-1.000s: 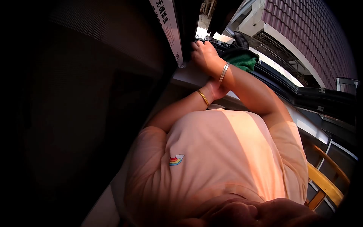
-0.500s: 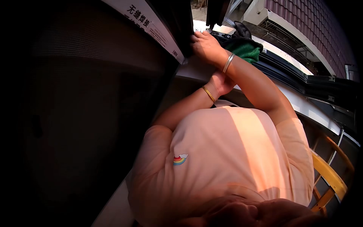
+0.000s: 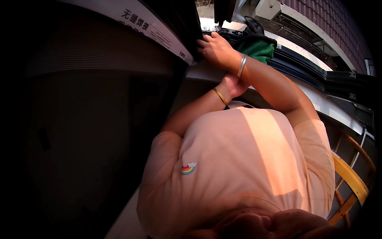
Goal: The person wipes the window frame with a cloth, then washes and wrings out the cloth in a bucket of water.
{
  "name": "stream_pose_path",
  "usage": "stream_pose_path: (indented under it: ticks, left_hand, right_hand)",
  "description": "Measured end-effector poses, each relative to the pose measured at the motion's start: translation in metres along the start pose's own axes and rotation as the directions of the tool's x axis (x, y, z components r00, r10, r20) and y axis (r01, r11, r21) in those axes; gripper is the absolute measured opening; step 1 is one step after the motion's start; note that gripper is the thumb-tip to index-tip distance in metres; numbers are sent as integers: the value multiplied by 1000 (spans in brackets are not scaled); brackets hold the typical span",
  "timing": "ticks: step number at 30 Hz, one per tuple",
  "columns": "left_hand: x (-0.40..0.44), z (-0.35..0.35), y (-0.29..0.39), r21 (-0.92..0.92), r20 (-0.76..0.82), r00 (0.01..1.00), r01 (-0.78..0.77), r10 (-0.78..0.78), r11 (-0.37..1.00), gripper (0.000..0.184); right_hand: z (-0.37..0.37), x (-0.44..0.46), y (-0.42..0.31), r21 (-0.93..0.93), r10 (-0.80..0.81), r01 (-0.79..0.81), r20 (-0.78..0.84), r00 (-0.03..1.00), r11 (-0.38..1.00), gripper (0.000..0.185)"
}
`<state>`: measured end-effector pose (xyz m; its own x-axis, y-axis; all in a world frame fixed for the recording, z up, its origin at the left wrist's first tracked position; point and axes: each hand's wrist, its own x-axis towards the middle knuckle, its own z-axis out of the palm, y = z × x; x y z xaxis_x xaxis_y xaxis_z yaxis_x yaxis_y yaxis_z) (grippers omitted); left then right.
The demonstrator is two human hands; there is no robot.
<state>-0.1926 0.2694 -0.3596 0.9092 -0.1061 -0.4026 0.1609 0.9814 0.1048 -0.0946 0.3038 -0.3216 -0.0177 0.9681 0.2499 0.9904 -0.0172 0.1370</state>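
Windowsill (image 3: 334, 109), green cloth (image 3: 258, 49) beside hands (image 3: 218, 49)

Dark left side, harsh sunlight across the shirt (image 3: 238, 159).

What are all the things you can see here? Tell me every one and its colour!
Printed strip: one, white, upper left
Mesh: one area, dark, left
Window rail: one, black, upper right
Ledge: one, white, right
Cloth: one, green, beside right wrist
Crumpled thing: one, black, above cloth
Tiled roof: one, purplish brown, top right
Wooden frame: one, yellow-brown, lower right
Shirt: one, peach, middle
Rainbow picture: one, multicoloured, on shirt
Bangles: gold, left wrist; silver, right wrist, number unclear
Left hand: one, bare, partly hidden under right forearm
Right hand: one, bare, by dark frame
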Motion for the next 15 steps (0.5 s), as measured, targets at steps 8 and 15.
stream_pose_path:
  ticks: [8, 15]
  left_hand:
    - [-8, -9, 6, -14, -72, 996, 60, -61, 998, 28]
    - [4, 0, 5, 28, 66, 996, 55, -56, 998, 26]
  right_hand:
    - [13, -5, 0, 131, 22, -5, -127, 992, 991, 21]
    - [-12, -12, 7, 202, 203, -233, 155, 967, 951, 25]
